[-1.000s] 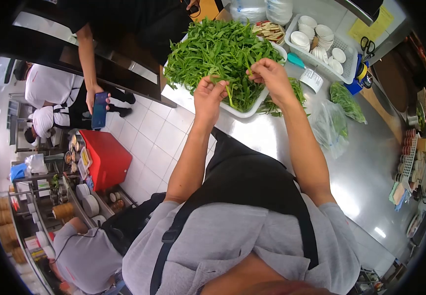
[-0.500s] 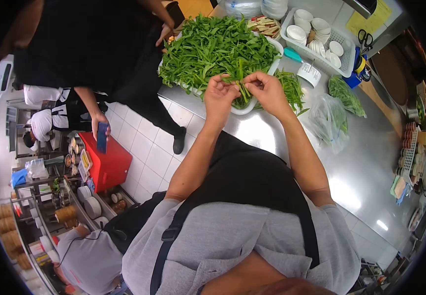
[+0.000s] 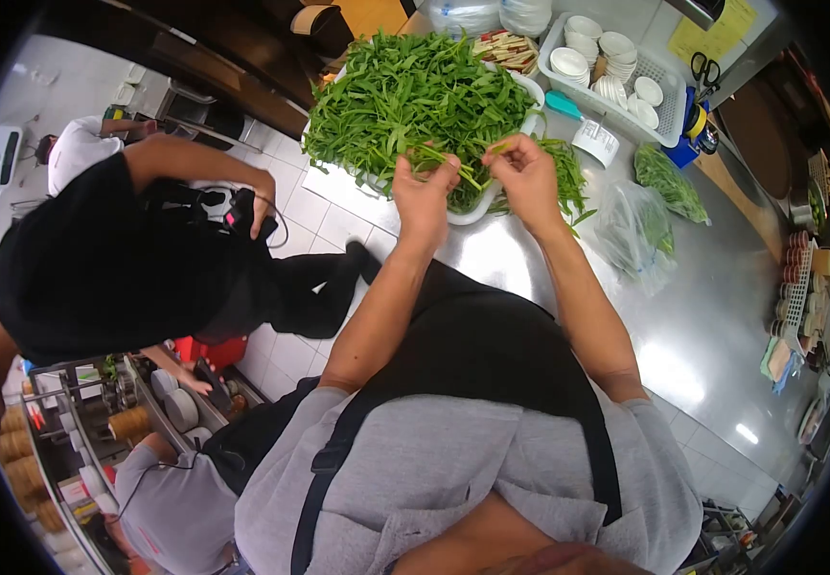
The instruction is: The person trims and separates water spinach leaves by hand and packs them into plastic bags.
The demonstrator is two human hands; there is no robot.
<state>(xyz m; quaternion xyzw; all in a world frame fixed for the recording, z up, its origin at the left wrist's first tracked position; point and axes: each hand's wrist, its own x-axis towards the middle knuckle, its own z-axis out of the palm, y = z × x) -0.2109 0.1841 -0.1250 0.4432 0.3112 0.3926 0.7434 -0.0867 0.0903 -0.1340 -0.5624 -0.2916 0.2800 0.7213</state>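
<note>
Both hands work at the near edge of a heaped pile of leafy greens [image 3: 425, 101], whose long narrow leaves fill a white tray [image 3: 537, 94]. A few green stems [image 3: 468, 178] run from my left hand [image 3: 423, 199] toward my right. My left thumb and fingers are closed around them. My right hand [image 3: 530, 182] is in a pinch, with a short bit of stem showing at its fingertips. Whether that bit is joined to the other stems I cannot tell. Loose leafy greens [image 3: 564, 177] lie on the steel counter [image 3: 607, 316] beside the tray, just right of my right hand.
A clear plastic bag [image 3: 631, 230] and bagged greens [image 3: 669, 182] lie to the right. Behind are a grey basket [image 3: 664, 72] of small white bowls, a teal-handled tool [image 3: 564, 103], a paper label [image 3: 595, 142] and scissors [image 3: 705, 69]. A person in black [image 3: 137, 259] stands at left.
My hands have moved slightly apart, with stems now stretched between them. The person in black has moved away from the tray toward the lower left, covering most of the red box.
</note>
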